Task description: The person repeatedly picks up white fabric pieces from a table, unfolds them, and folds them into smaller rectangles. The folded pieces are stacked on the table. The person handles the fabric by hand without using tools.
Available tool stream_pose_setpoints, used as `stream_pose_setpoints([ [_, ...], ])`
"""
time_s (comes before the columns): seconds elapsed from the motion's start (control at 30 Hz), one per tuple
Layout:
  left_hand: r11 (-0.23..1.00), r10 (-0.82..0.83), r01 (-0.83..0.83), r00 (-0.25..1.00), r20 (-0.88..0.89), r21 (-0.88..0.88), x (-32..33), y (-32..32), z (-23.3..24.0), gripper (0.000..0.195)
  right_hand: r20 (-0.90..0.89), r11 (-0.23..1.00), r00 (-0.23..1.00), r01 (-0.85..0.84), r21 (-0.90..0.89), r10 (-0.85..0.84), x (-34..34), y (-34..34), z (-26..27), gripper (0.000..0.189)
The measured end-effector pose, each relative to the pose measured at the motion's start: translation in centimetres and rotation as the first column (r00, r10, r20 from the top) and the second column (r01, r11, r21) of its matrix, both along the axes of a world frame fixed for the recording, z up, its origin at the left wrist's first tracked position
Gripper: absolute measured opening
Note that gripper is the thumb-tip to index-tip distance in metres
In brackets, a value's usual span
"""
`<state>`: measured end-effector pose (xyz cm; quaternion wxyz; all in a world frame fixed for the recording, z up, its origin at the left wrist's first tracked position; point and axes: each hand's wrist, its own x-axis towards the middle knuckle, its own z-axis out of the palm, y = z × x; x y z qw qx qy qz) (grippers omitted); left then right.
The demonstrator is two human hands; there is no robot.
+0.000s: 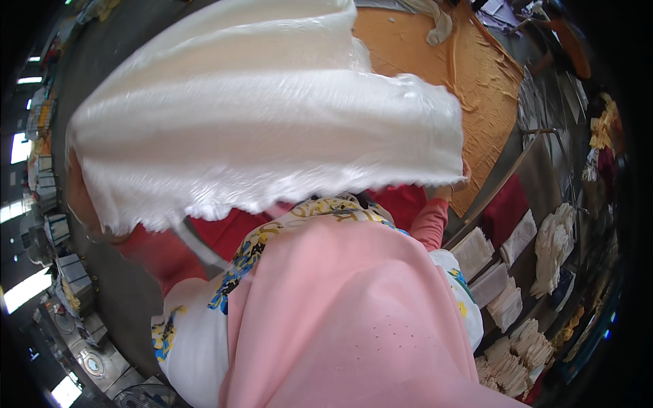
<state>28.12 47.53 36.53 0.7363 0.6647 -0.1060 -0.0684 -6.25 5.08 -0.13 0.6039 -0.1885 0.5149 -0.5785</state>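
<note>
A large sheet of white, glossy cloth (265, 117) stretches in front of me, its near edge frayed or fringed. My left hand (85, 201) has hold of its left end, with the fingers partly hidden behind the fabric. At the right corner of the near edge, my right hand (459, 181) grips the cloth, mostly covered by it. The sheet billows up between my hands and is slightly blurred. Beyond and below it lies an orange, wrinkled cloth (484, 109), spread out flat.
Folded pale cloths (472, 250) and a dark red cloth (505, 209) lie to my right. Further down are stacks of cream fabric (515, 357). A metal frame (543, 131) stands at the right. Another person (571, 43) is at the upper right. Washing machines (93, 364) line the left.
</note>
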Motion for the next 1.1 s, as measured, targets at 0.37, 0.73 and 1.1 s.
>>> stream_pose_setpoints([
  [0.37, 0.953, 0.121, 0.059, 0.827, -0.550, 0.298, -0.9, 23.4, -29.5, 0.033, -0.611, 0.725, 0.580, -0.688, -0.014, 0.538, -9.9, 1.6, -2.2, 0.015],
  [0.73, 0.862, -0.117, 0.235, 0.955, -0.273, 0.450, 0.8, 16.6, -34.3, 0.023, -0.650, 0.846, 0.606, -0.521, 0.112, 0.459, -5.8, 9.7, -3.1, 0.015],
  [1.1, 0.806, -0.589, 0.549, 0.702, -0.401, -0.223, -8.0, -0.2, -27.9, 0.026, -0.897, -0.091, 0.308, -0.932, -0.352, 0.317, 16.7, 33.4, 12.8, 0.022],
])
